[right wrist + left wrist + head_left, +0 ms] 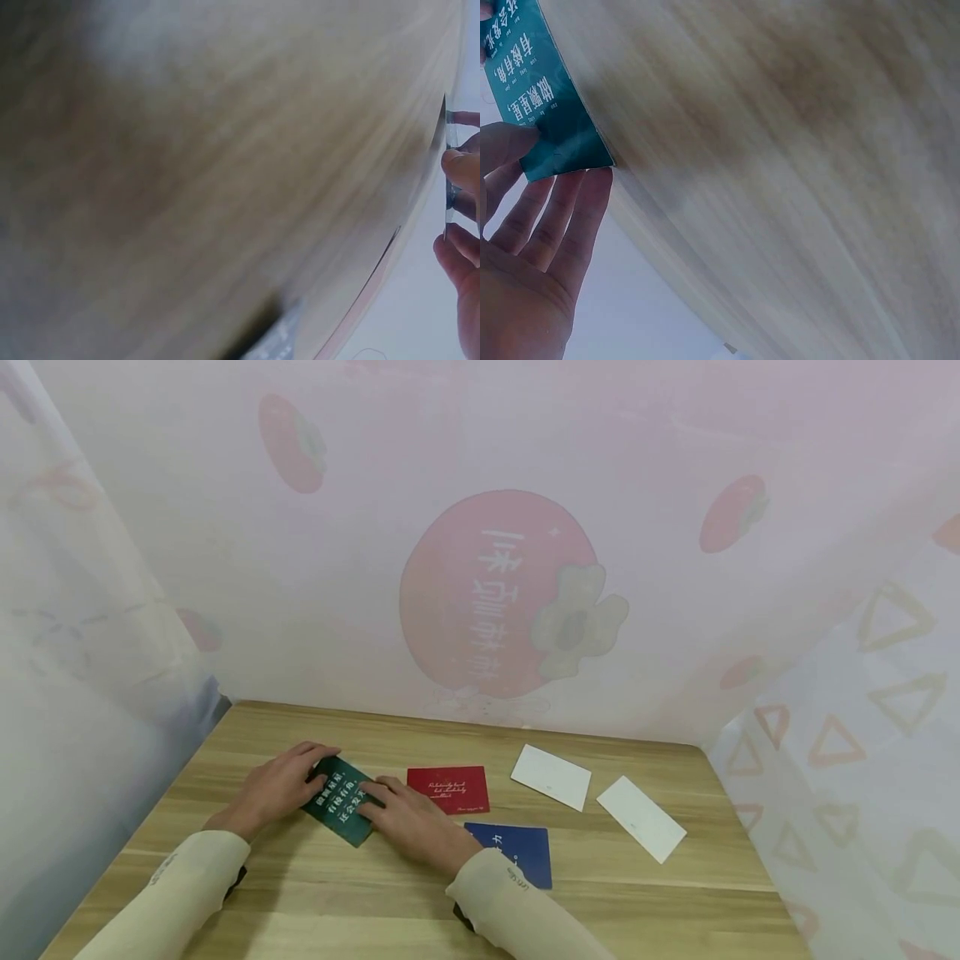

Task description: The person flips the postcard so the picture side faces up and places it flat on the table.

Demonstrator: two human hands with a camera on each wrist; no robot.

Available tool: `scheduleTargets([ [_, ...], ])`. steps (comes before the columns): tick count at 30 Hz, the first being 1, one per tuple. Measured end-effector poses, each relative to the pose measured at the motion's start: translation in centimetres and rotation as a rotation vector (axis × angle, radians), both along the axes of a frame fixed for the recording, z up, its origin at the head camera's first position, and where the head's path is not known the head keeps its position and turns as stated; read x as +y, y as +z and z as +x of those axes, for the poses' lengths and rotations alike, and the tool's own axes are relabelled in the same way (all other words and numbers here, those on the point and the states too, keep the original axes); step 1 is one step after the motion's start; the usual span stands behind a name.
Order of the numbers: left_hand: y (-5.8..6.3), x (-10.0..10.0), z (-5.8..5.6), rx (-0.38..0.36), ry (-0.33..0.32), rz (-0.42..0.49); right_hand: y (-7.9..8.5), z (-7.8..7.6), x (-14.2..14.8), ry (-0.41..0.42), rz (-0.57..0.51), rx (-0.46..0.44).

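A dark green card (337, 802) with white Chinese lettering is held between both hands above the left part of the table. My left hand (279, 787) pinches its upper left end; in the left wrist view the thumb lies on the printed face of the card (551, 124) and the fingers are behind it. With thumb and fingers, my right hand (420, 820) holds the opposite side. The right wrist view shows the card (448, 176) nearly edge-on beside the fingers. Right of it lies a red card (448, 787), and a blue card (528, 852) is partly hidden by the right forearm.
Two white cards, one upper (551, 777) and one lower (642, 818), lie toward the right on the wooden table (360, 910). A pale curtain (337, 568) printed with fruit hangs behind the table, and further cloth hangs at both sides.
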State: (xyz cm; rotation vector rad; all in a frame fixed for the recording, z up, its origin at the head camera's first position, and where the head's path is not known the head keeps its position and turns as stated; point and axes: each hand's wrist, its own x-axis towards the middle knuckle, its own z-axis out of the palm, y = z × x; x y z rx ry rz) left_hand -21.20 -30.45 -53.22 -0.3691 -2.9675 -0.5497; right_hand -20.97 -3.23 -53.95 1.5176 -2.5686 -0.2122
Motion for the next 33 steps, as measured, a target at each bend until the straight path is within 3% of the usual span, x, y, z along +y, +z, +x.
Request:
scheduleTargets([
  [16,-0.29,0.11,0.12,-0.013,0.013,-0.028,-0.44,0.15,-0.09,0.009,-0.003,0.004],
  [33,-0.23,0.30,0.34,0.008,-0.002,-0.046,-0.87,0.10,0.14,-0.006,-0.012,-0.079],
])
